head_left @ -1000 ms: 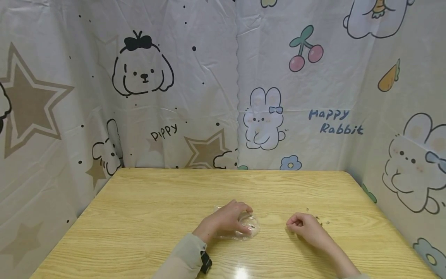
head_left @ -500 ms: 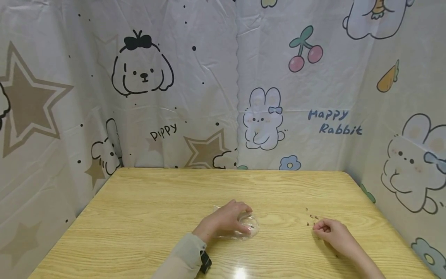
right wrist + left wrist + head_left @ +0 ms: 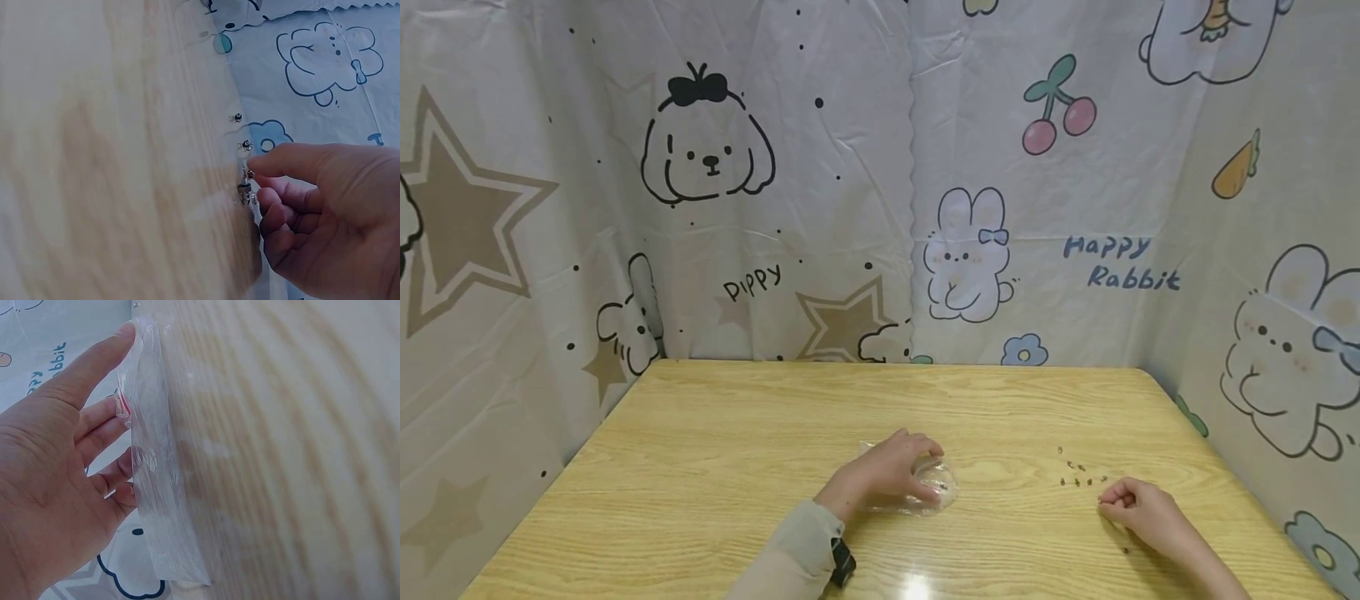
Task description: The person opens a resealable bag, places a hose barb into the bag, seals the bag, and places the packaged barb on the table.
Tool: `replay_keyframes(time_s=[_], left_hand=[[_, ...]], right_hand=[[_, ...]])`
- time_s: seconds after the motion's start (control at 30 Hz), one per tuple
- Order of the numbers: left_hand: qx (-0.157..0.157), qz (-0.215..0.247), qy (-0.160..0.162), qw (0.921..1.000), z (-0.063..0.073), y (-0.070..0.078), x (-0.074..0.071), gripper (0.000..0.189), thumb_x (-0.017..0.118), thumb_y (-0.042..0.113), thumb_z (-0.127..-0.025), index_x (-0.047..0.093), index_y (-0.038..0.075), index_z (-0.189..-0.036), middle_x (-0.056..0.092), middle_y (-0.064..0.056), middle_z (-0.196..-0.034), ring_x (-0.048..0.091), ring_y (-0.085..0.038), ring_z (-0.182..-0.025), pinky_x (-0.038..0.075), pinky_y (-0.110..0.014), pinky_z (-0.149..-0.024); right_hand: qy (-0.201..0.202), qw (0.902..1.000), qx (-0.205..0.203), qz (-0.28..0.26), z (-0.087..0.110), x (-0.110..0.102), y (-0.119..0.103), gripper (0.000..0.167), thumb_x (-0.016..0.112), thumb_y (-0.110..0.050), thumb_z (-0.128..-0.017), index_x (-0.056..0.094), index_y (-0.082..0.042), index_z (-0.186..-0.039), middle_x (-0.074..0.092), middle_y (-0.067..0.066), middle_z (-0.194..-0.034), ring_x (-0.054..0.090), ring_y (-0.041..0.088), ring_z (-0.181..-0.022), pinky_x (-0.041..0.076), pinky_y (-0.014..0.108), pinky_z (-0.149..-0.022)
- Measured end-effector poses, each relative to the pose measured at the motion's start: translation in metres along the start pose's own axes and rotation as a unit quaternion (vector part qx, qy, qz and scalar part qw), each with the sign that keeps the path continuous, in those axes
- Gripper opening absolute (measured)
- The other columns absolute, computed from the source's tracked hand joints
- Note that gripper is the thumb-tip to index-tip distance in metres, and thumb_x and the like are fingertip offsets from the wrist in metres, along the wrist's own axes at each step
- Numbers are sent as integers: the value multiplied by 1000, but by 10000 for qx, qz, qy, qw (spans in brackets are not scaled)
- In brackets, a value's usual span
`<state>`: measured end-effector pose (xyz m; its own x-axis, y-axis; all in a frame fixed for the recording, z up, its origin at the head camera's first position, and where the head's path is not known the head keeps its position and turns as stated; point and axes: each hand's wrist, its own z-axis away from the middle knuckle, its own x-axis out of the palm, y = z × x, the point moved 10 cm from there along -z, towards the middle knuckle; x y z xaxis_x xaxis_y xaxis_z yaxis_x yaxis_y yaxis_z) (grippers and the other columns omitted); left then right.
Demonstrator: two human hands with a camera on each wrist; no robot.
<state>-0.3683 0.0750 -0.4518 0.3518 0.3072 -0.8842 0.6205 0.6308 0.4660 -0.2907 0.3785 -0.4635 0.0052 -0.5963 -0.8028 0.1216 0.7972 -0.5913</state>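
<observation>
My left hand (image 3: 891,468) holds a clear plastic zip bag (image 3: 153,456) on the table, thumb and fingers curved at its mouth. A red line shows along the bag's seal in the left wrist view. A small dark speck (image 3: 943,487) shows inside the bag. To the right, my right hand (image 3: 1142,508) is low over the table, its thumb and index finger pinching a tiny bright piece (image 3: 1101,501). Just beyond those fingertips lie several small shiny metal pieces (image 3: 1077,482), some in a loose row; their exact kind is too small to make out.
One more small piece (image 3: 1125,550) lies nearer me, below the right hand. The wood-grain table (image 3: 737,425) is bounded at the back and sides by a printed cloth (image 3: 850,167). A black strap (image 3: 842,565) sits at the left wrist.
My right hand has moved right and slightly toward me, away from the small pieces, leaving more of them visible. My left hand and the bag have stayed in place.
</observation>
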Motion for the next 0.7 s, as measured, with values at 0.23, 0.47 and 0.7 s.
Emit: replay_keyframes(time_s=[0.23, 0.47, 0.7], left_hand=[[-3, -20, -24, 10000, -1, -1, 1, 69, 81, 46, -75, 57, 19, -134, 59, 7, -135, 47, -7, -108, 45, -24, -99], [-66, 2, -40, 10000, -1, -2, 1, 69, 80, 47, -75, 57, 20, -134, 58, 8, -136, 46, -6, -107, 44, -24, -99], [-111, -31, -74, 9999, -1, -2, 0, 68, 80, 47, -75, 57, 20, -134, 58, 8, -136, 46, -6, -108, 44, -24, -100]], right_hand=[[-93, 10000, 6, 7, -4, 2, 4, 17, 67, -15, -88, 64, 1, -95, 59, 1, -80, 46, 3, -67, 40, 20, -60], [-94, 9999, -66, 41, -9, 0, 4, 14, 67, -14, -88, 64, -1, -93, 60, 0, -79, 45, 2, -66, 40, 20, -60], [-299, 9994, -179, 36, -12, 2, 2, 12, 64, -13, -90, 66, -1, -91, 62, 1, -79, 47, 4, -66, 40, 21, -60]])
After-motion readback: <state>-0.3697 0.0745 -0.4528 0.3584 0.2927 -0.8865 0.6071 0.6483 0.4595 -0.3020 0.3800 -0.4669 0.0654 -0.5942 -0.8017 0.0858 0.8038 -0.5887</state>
